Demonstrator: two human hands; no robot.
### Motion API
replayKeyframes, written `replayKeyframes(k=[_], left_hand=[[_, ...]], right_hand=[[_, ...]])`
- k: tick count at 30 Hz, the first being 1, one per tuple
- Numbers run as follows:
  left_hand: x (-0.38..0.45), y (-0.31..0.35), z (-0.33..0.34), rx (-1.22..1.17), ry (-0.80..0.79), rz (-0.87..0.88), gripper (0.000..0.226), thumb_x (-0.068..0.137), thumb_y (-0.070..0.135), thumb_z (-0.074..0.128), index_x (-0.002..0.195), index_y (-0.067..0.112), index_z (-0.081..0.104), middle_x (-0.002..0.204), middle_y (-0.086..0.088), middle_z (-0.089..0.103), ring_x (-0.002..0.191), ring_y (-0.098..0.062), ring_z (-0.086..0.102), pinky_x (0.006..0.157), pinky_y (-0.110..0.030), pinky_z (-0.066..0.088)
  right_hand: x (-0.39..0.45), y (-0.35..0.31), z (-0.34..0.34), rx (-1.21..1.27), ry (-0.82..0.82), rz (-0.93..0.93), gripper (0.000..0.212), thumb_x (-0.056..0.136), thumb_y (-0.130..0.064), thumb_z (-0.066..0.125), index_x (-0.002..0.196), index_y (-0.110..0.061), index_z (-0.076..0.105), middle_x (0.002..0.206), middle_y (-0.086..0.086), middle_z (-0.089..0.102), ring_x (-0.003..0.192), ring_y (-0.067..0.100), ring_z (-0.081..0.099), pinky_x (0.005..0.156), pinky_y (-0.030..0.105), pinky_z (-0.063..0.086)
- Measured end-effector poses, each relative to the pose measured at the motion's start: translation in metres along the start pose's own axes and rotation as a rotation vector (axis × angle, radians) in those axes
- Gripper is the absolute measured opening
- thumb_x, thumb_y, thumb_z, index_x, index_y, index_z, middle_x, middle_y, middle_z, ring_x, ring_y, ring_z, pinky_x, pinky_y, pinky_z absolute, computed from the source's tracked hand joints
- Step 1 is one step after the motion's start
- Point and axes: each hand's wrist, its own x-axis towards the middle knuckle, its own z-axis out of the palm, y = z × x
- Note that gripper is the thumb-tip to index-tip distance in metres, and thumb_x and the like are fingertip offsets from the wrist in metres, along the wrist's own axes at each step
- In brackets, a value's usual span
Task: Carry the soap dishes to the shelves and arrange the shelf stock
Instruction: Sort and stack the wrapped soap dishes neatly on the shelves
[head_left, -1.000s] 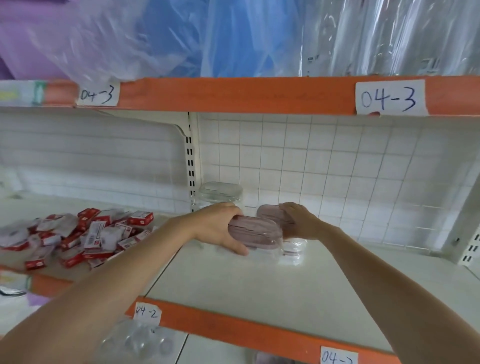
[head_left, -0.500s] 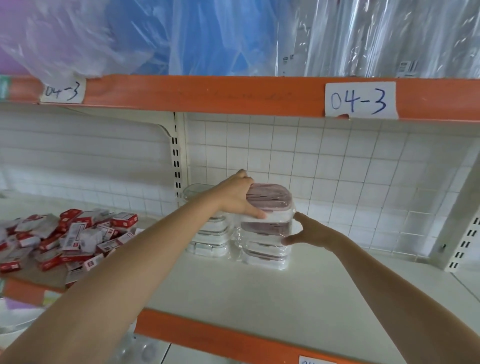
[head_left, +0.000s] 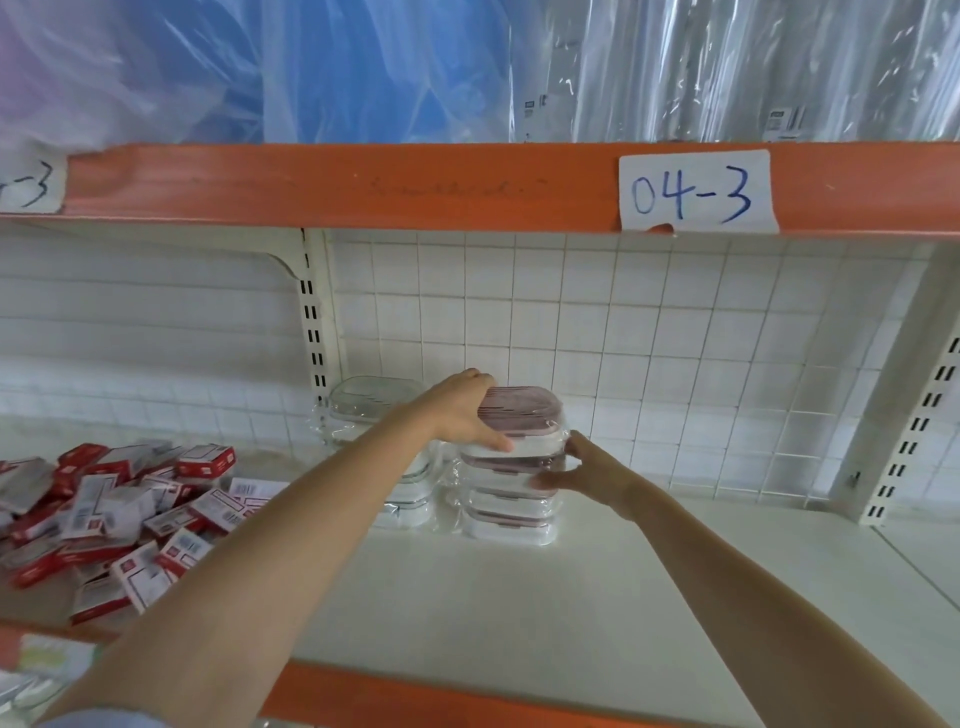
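Two stacks of wrapped soap dishes stand at the back of the white shelf (head_left: 519, 603). The right stack of pink-lidded dishes (head_left: 511, 499) is several high; its top dish (head_left: 524, 413) lies under my left hand (head_left: 460, 410), which rests on the lid with fingers spread over its left side. My right hand (head_left: 584, 465) presses the stack's right side at the second dish, fingers straight. The left stack of clear-lidded dishes (head_left: 376, 402) stands next to it, partly hidden by my left forearm.
A heap of small red and white boxes (head_left: 114, 509) covers the shelf bay to the left. An orange shelf beam (head_left: 363, 184) labelled 04-3 runs overhead with plastic-wrapped goods above. A white wire grid (head_left: 649, 353) backs the shelf; an upright (head_left: 904, 405) stands at right.
A second ago each hand carried a pink dish toward the shelf. Both dishes now lie on the right stack, and my hands rest against it, steadying it.
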Motion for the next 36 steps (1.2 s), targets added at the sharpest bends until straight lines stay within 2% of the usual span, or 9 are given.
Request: replayKeyframes(k=[6,11,17,22,25,28,29,32,36], left_hand=[[0.002,0.0,0.007,-0.005,-0.032,0.007,0.09,0.076,0.043,0.077,0.147,0.012,0.032,0.142,-0.004,0.041,0.129,-0.02,0.041,0.108,-0.03,0.033],[-0.001,0.0,0.005,0.019,-0.064,0.003,0.088,0.08,0.04,0.074,0.149,0.012,0.028,0.148,-0.005,0.034,0.135,-0.02,0.035,0.112,-0.03,0.029],[-0.001,0.001,0.009,0.064,-0.096,-0.007,0.093,0.085,0.039,0.067,0.154,0.013,0.011,0.161,-0.004,0.007,0.147,-0.019,0.009,0.118,-0.031,0.016],[-0.013,-0.004,0.017,-0.019,-0.005,-0.037,0.103,0.084,0.044,0.067,0.153,0.009,0.0,0.161,-0.006,-0.005,0.148,-0.019,-0.001,0.119,-0.034,0.011],[-0.023,-0.009,0.024,-0.112,0.027,-0.104,0.106,0.082,0.044,0.07,0.152,0.006,0.001,0.16,-0.011,0.005,0.147,-0.025,0.01,0.117,-0.035,0.019],[-0.027,-0.011,0.032,-0.191,0.062,-0.18,0.081,0.082,0.034,0.071,0.139,0.0,0.026,0.141,-0.017,0.036,0.131,-0.031,0.037,0.094,-0.028,0.036],[-0.028,-0.011,0.035,-0.219,0.083,-0.222,0.071,0.083,0.031,0.07,0.133,-0.002,0.032,0.133,-0.016,0.042,0.125,-0.03,0.041,0.085,-0.026,0.035],[-0.029,-0.014,0.05,-0.301,0.143,-0.321,0.051,0.086,0.025,0.066,0.122,-0.004,0.043,0.117,-0.015,0.053,0.113,-0.031,0.05,0.074,-0.027,0.035],[-0.029,-0.014,0.069,-0.439,0.237,-0.347,0.031,0.09,0.016,0.06,0.113,-0.002,0.051,0.109,-0.014,0.06,0.107,-0.029,0.056,0.071,-0.023,0.037]], right_hand=[[-0.004,-0.004,0.001,0.002,-0.026,0.009,0.085,0.058,-0.046,0.085,0.132,-0.025,0.047,0.125,-0.008,0.057,0.12,0.01,0.05,0.106,0.034,0.037],[-0.005,-0.012,-0.001,-0.01,-0.104,0.044,0.069,0.076,-0.022,0.08,0.135,-0.023,0.044,0.129,-0.002,0.055,0.122,0.014,0.048,0.106,0.032,0.035],[-0.004,-0.016,0.0,-0.033,-0.126,0.044,0.091,0.055,-0.045,0.086,0.134,-0.026,0.045,0.128,-0.006,0.055,0.123,0.014,0.048,0.112,0.042,0.033],[-0.012,-0.02,0.0,0.024,-0.057,0.0,0.072,0.075,-0.017,0.08,0.135,-0.018,0.041,0.132,-0.003,0.052,0.127,0.013,0.044,0.1,0.025,0.038],[-0.012,-0.02,-0.002,0.059,0.029,-0.04,0.103,0.069,-0.031,0.082,0.149,-0.015,0.019,0.147,-0.004,0.037,0.137,0.014,0.032,0.106,0.03,0.034],[-0.012,-0.022,-0.003,0.108,0.078,-0.08,0.116,0.068,-0.036,0.081,0.153,-0.015,0.005,0.154,-0.005,0.025,0.142,0.013,0.023,0.111,0.035,0.028],[-0.011,-0.022,-0.002,0.102,0.076,-0.084,0.109,0.068,-0.036,0.08,0.151,-0.014,0.013,0.152,-0.006,0.029,0.139,0.011,0.027,0.11,0.033,0.03],[-0.016,-0.025,0.005,0.094,0.125,-0.098,0.056,0.079,-0.022,0.075,0.125,-0.021,0.043,0.129,-0.01,0.048,0.121,0.007,0.042,0.093,0.024,0.034],[-0.017,-0.023,0.007,0.109,0.154,-0.13,0.051,0.082,-0.019,0.073,0.124,-0.022,0.044,0.124,-0.009,0.051,0.114,0.007,0.046,0.075,0.011,0.039]])
